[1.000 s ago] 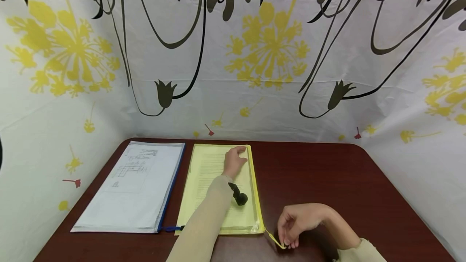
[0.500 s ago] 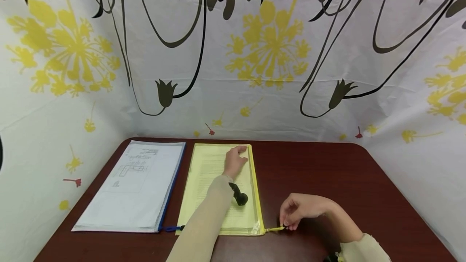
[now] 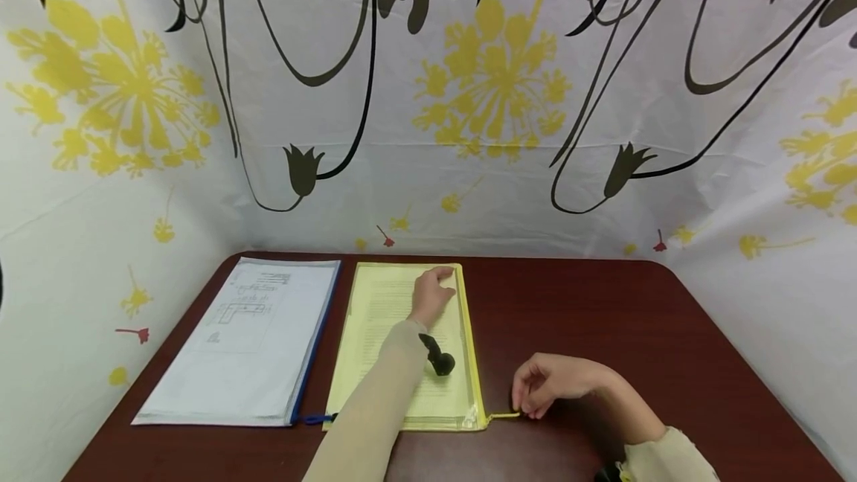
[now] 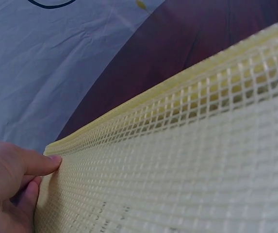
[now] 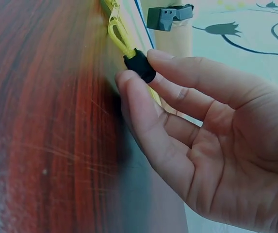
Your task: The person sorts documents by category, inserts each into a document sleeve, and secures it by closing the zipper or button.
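A yellow mesh zip folder (image 3: 375,348) with printed sheets inside lies in the middle of the table. My left hand (image 3: 428,296) pinches its far right corner; in the left wrist view the hand (image 4: 12,179) has one digit on top of the mesh corner. My right hand (image 3: 556,385) is off the folder's near right corner. In the right wrist view its thumb and finger hold the black end (image 5: 139,66) of the yellow cord zipper pull (image 5: 119,36). The cord runs straight from the corner to the fingertips.
A second folder (image 3: 228,363) with white sheets and a blue edge lies to the left, its blue pull (image 3: 316,419) pointing right. The dark red table (image 3: 569,303) meets a patterned cloth (image 3: 402,192) behind. A black camera (image 3: 438,359) sits on the left wrist.
My right hand has moved away from me, up in the head view. The yellow pull has swung from slanting toward me to pointing right. My left hand has stayed at the corner.
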`<state>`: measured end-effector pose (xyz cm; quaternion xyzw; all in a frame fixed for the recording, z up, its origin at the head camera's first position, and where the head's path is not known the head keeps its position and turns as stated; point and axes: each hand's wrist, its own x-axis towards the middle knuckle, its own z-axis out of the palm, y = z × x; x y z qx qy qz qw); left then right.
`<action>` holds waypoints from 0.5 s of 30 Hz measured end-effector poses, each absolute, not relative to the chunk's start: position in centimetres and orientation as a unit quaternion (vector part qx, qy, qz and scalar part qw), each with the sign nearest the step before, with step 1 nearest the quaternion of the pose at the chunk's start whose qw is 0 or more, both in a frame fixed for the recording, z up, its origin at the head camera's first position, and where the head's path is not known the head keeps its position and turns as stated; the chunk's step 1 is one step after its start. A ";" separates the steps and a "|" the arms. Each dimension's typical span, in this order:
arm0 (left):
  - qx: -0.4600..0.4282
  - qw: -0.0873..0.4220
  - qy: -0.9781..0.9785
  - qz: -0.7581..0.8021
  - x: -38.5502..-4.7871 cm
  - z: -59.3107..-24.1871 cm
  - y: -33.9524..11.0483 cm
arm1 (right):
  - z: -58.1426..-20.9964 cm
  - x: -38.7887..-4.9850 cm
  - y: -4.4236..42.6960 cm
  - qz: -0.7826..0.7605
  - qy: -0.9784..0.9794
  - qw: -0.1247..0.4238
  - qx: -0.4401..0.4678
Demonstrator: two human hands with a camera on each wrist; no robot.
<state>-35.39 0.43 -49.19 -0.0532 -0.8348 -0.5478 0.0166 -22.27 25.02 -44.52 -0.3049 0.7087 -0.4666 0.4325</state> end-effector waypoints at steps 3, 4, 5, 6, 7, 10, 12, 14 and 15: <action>-0.057 0.012 -0.832 -0.552 -35.3 -49.1 0.2 | -44.4 -22.3 25.0 -0.466 0.713 0.428 -0.301; -0.060 0.012 -0.831 -0.553 -35.2 -49.1 0.2 | -44.3 -22.3 25.0 -0.468 0.714 0.426 -0.300; -0.062 0.010 -0.830 -0.554 -35.2 -49.1 0.1 | -44.3 -22.3 25.0 -0.469 0.713 0.427 -0.298; -0.064 0.008 -0.832 -0.552 -35.1 -49.1 0.1 | -44.3 -22.3 25.0 -0.472 0.712 0.427 -0.296; -0.067 0.005 -0.834 -0.548 -35.1 -49.2 0.1 | -44.2 -22.3 25.1 -0.474 0.710 0.428 -0.296; -0.081 -0.003 -0.846 -0.526 -35.0 -49.2 0.0 | -44.2 -22.5 25.4 -0.478 0.706 0.432 -0.292; -0.088 -0.010 -0.858 -0.505 -34.9 -49.1 0.0 | -44.1 -22.8 25.6 -0.478 0.710 0.433 -0.284; -0.097 -0.012 -0.871 -0.482 -34.9 -49.0 -0.1 | -43.8 -23.4 25.7 -0.474 0.724 0.418 -0.276; -0.101 -0.011 -0.878 -0.468 -34.9 -48.8 -0.2 | -43.7 -23.7 25.7 -0.470 0.736 0.405 -0.270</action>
